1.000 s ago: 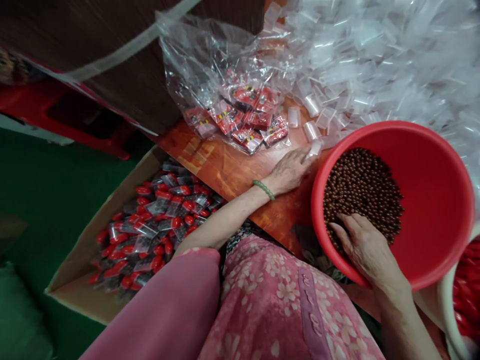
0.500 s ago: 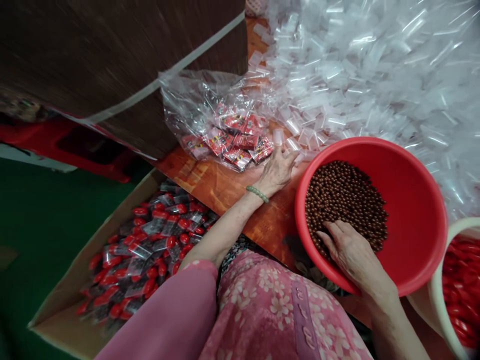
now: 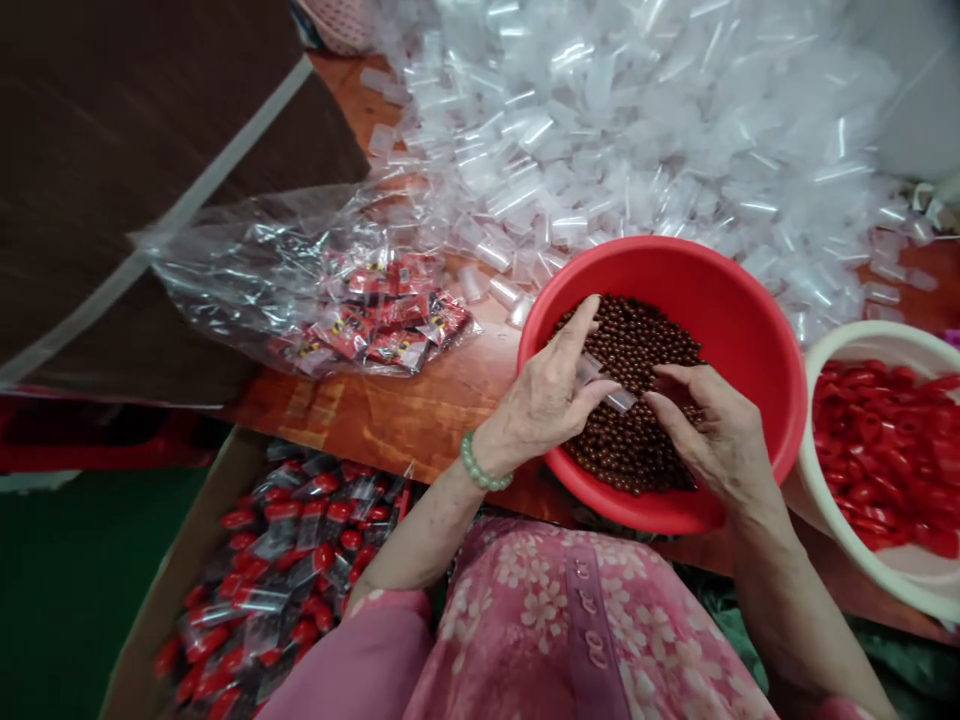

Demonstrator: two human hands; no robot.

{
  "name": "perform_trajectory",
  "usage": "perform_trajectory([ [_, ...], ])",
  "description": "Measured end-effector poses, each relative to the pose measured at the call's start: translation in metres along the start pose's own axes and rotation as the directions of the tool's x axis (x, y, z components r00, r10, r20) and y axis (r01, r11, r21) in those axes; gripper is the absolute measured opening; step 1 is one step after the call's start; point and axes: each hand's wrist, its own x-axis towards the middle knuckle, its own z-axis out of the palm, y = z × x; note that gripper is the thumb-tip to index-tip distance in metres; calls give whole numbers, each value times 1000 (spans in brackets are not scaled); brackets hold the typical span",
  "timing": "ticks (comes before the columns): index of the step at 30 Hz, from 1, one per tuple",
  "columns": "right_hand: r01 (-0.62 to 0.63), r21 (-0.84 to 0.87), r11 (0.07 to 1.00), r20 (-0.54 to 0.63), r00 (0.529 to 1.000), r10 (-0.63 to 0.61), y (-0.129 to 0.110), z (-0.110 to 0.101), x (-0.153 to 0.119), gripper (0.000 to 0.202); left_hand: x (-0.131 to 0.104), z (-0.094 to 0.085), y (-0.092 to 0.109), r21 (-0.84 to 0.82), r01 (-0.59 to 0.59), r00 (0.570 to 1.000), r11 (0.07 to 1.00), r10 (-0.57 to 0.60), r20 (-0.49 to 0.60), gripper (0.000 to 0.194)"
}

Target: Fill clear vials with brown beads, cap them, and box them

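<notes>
Pinches clear plastic tube (image 3: pixel 619 399) in left hand (image 3: pixel 546 400). Holds right hand (image 3: pixel 712 425), fingertips parted, at tube's three o'clock. Risks dropping tube among round brown beads (image 3: pixel 651 338) by slackening.

Various Things at the Left Side

To the left of the left fingers (image 3: pixel 583 322), one clear plastic bag (image 3: pixel 225 265) with red packets (image 3: pixel 397 325) lies on the orange-brown surface (image 3: pixel 360 415). Farther left from them stands a dark brown box (image 3: pixel 150 110), bearing a pale strap (image 3: pixel 229 160). Beyond and leftward is a pink patterned object (image 3: pixel 341 22), partly visible.
</notes>
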Motion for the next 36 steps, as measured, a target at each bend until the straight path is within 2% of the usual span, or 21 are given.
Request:
perform_trajectory([
  [2,-38,121,992,29,999,35,-3,-7,3,24,-3,4,1,-165,125,992,978,-117,56,85],
  [4,-84,264,961,98,993,60,-9,-10,9,25,-4,6,6,-328,199,980,924,-176,97,83],
  [8,-189,491,851,242,967,76,-25,-5,22,27,-5,16,22,-493,198,977,847,-210,30,66],
  [11,-266,576,773,297,949,106,-36,6,28,46,-6,26,31,-606,186,960,773,-275,-56,46],
  [13,-303,576,759,302,942,147,-39,12,29,54,-6,31,34,-686,187,940,703,-332,-83,37],
  [15,-329,578,747,300,937,180,-39,15,30,47,-7,34,35,-755,200,928,625,-369,-60,34],
  [17,-339,616,711,304,935,182,-36,14,33,35,-7,35,33,-790,207,934,577,-358,-16,35],
  [19,-323,656,683,303,941,154,-34,10,35,29,-6,31,29,-759,190,957,622,-289,3,36],
  [21,-261,636,726,273,956,104,-32,4,38,25,-6,26,25,-640,147,978,755,-208,-21,37],
  [24,-105,487,867,211,977,0,-32,-4,39,17,-6,17,23,-351,25,982,936,-89,-169,34],
  [26,-59,423,904,205,978,-32,-31,-7,40,17,-6,14,23,-222,-45,964,974,-17,-267,23],
  [27,-74,432,899,218,976,-24,-31,-8,40,19,-7,13,24,-197,-63,957,978,3,-291,16],
  [30,-241,561,792,352,935,36,-27,-10,41,29,-8,11,26,-222,-63,965,973,2,-261,4],
  [33,-461,674,577,563,827,3,-24,-10,43,33,-9,7,26,-288,-11,987,958,-36,-158,10],
  [36,-588,694,414,669,740,-70,-23,-8,44,40,-9,2,25,-340,27,996,940,-55,-72,19],
])
